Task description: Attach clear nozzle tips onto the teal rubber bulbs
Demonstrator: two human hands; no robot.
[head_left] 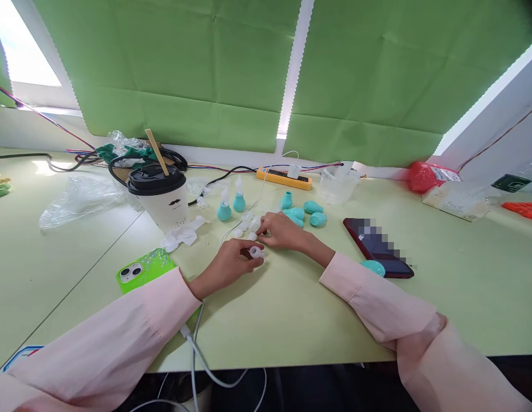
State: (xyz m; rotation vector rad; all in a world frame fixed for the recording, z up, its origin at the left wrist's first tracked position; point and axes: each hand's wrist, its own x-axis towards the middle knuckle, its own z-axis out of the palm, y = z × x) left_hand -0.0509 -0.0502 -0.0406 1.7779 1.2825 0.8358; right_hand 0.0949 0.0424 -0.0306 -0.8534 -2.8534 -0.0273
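My left hand is closed around a small translucent plastic piece whose round opening faces me. Just beyond it, my right hand has its fingertips at a small white cap, among other clear and white pieces. Whether the right fingers grip the cap is hard to tell. Two teal bulbs with clear tips stand upright behind the hands. Several teal bulbs without tips lie beyond my right hand, and one stands upright.
A lidded paper cup and a green phone are at left. A dark phone lies at right with a teal piece by it. An orange power strip, plastic cup and tissue pack stand behind.
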